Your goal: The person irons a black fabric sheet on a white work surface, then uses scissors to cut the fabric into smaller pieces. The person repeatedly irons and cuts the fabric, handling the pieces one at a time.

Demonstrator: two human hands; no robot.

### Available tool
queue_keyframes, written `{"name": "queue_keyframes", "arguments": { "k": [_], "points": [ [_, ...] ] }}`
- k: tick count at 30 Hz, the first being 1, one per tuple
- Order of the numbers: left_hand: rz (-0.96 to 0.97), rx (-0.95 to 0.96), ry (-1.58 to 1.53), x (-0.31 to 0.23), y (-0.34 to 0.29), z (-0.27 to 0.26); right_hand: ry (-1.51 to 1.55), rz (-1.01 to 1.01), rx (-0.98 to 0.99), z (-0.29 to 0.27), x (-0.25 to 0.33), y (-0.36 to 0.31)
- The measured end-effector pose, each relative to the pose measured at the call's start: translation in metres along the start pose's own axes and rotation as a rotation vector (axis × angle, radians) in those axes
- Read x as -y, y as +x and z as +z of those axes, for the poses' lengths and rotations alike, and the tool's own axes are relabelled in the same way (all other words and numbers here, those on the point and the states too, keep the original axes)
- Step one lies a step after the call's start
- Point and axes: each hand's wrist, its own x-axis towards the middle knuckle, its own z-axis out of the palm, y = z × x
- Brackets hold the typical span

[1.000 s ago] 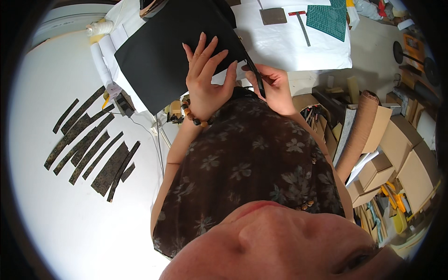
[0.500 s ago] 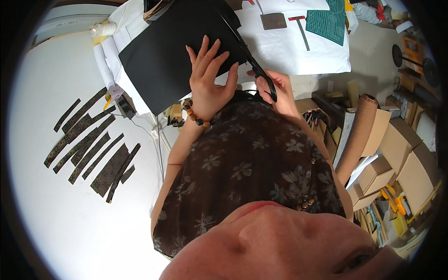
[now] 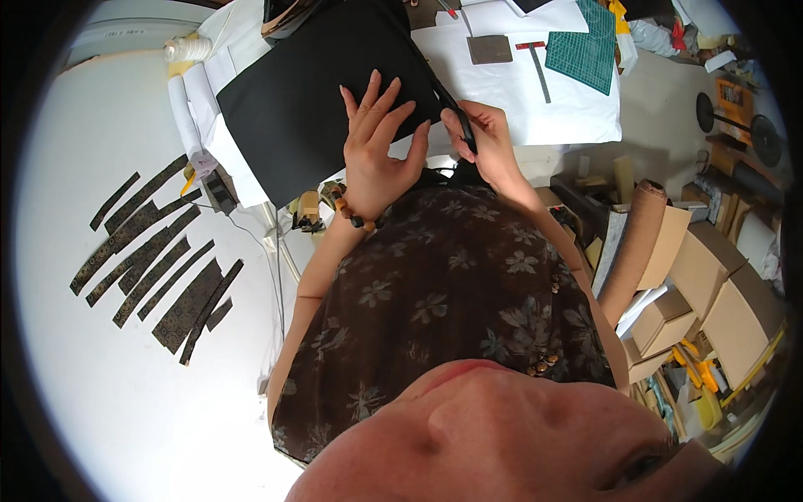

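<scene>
A large black sheet [image 3: 284,125] lies across the white-covered table, its near corner reaching past the edge. My left hand [image 3: 376,138] rests flat on the sheet's right part, fingers spread, a beaded bracelet at its wrist. Along the sheet's right edge runs a long narrow black strip [image 3: 447,99]. At its near end my right hand [image 3: 487,138] is closed, thumb and fingers pinching it. Whether the strip is joined to the sheet farther up I cannot tell.
On the white table [image 3: 585,117] lie a small brown-grey rectangle [image 3: 490,49], a red-headed ruler [image 3: 537,71] and a green cutting mat [image 3: 583,46]. Rolled white material [image 3: 186,117] sits left. Several dark patterned strips [image 3: 138,243] lie at far left. Cardboard boxes [image 3: 707,268] and a brown roll [image 3: 633,251] stand right.
My right hand has moved slightly up and left, and less of the strip's end hangs out below it. My left hand stays on the sheet. The whole view has shifted a little.
</scene>
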Motion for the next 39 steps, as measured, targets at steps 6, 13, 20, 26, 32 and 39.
{"name": "queue_keyframes", "arguments": {
  "k": [6,13,20,26,32,39],
  "points": [
    [0.001,0.003,-0.008,0.001,0.0,-0.001,0.06,0.009,0.025,-0.007,0.011,0.004],
    [0.002,-0.005,-0.016,0.002,-0.002,0.001,0.044,0.018,0.01,-0.001,0.015,0.004],
    [0.005,-0.011,-0.028,0.002,-0.002,0.0,0.113,0.034,0.009,0.0,0.008,0.001],
    [-0.014,0.008,-0.049,0.002,-0.002,-0.004,0.052,0.044,0.004,0.004,0.017,0.004],
    [-0.111,0.087,-0.131,0.012,0.055,-0.069,0.075,0.052,0.007,-0.001,0.02,0.003],
    [-0.255,0.707,-0.096,0.116,0.196,-0.063,0.139,0.103,0.048,0.005,0.026,-0.008]
  ]
}}
